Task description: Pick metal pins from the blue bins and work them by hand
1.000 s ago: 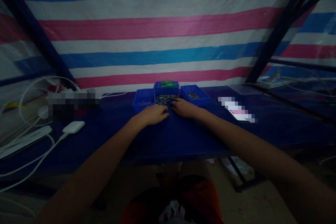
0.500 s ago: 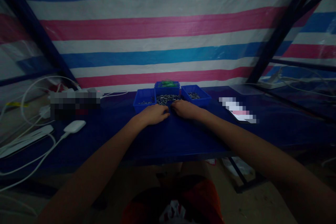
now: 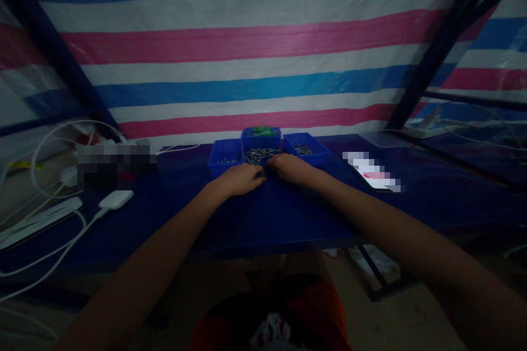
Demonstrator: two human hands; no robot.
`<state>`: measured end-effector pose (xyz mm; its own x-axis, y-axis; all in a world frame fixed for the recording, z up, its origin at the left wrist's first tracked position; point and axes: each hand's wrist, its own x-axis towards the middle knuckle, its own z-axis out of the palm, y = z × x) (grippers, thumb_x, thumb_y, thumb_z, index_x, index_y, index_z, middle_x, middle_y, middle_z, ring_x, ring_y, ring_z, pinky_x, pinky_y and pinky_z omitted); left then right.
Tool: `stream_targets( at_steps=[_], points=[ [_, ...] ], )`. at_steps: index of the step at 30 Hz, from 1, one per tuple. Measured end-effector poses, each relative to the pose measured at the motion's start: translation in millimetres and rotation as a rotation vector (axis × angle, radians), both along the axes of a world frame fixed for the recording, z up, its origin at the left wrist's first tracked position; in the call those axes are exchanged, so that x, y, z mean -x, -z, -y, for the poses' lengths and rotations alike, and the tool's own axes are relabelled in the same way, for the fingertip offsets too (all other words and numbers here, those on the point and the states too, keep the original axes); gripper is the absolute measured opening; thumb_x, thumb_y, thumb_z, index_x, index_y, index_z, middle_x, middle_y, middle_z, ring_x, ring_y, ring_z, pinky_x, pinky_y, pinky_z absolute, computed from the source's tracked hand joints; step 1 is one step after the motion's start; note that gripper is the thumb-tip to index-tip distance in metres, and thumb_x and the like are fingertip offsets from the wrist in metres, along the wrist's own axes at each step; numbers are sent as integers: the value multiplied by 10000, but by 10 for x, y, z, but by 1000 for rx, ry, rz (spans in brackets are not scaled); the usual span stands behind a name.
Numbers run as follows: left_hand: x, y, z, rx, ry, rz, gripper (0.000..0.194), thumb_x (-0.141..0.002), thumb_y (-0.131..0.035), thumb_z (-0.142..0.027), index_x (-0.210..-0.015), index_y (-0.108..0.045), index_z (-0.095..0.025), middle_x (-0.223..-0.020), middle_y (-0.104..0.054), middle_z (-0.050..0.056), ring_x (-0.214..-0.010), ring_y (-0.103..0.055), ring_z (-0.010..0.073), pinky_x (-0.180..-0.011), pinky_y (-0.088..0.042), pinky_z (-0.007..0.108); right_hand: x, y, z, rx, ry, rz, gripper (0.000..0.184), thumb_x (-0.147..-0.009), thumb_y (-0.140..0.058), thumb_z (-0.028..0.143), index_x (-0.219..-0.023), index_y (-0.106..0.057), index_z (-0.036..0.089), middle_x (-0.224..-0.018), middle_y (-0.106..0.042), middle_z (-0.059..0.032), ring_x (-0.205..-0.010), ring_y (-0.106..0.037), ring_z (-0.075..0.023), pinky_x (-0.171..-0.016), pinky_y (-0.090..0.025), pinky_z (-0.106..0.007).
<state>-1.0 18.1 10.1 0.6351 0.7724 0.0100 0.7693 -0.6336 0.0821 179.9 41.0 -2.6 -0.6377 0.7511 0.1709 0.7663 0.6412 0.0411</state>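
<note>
A pile of small, thin metal pieces (image 3: 258,156), like screws or rivets, lies between the blue trays. At its near left edge is my left hand (image 3: 241,178), fingers curled and thumb close to the fingertips. My right hand (image 3: 290,168) rests at the near right side of the pile with its fingers bent inward. Anything in either hand is too small or hidden to make out. The left blue tray (image 3: 212,164) holds a few small metal pieces, and the right blue tray (image 3: 319,160) holds a larger heap. Green items (image 3: 263,131) fill the back blue tray (image 3: 249,140).
A phone (image 3: 373,173) lies on the blue table (image 3: 272,219) to the right. Leftward are a white charger (image 3: 117,199), white cables (image 3: 68,249) and a flat white device (image 3: 41,222). Behind the table hangs a striped plastic sheet (image 3: 247,44) between blue metal posts.
The view has shifted very slightly. Both hands stay in nearly the same place by the pile, with at most tiny finger movement.
</note>
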Motion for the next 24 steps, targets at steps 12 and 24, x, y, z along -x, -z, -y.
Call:
stream_targets(
  at_steps=[12,24],
  points=[
    [-9,-5,-7,26,-18,10,294,-839,-393,-391,-985,-568,-206,-825,-626,47,-704,-563,173,-590,-380,262,7,2,17,-46,33,10,262,-807,-395,114,-987,-577,171,-972,-622,-92,-859,-583,-204,-654,-397,-284],
    [11,15,-16,-7,0,-3,281,-845,-405,-385,-966,-569,-192,-820,-628,51,-695,-568,166,-586,-386,252,70,3,33,-106,21,-32,253,-780,-401,72,-974,-548,137,-959,-582,-102,-879,-543,-189,-718,-403,-288]
  ],
)
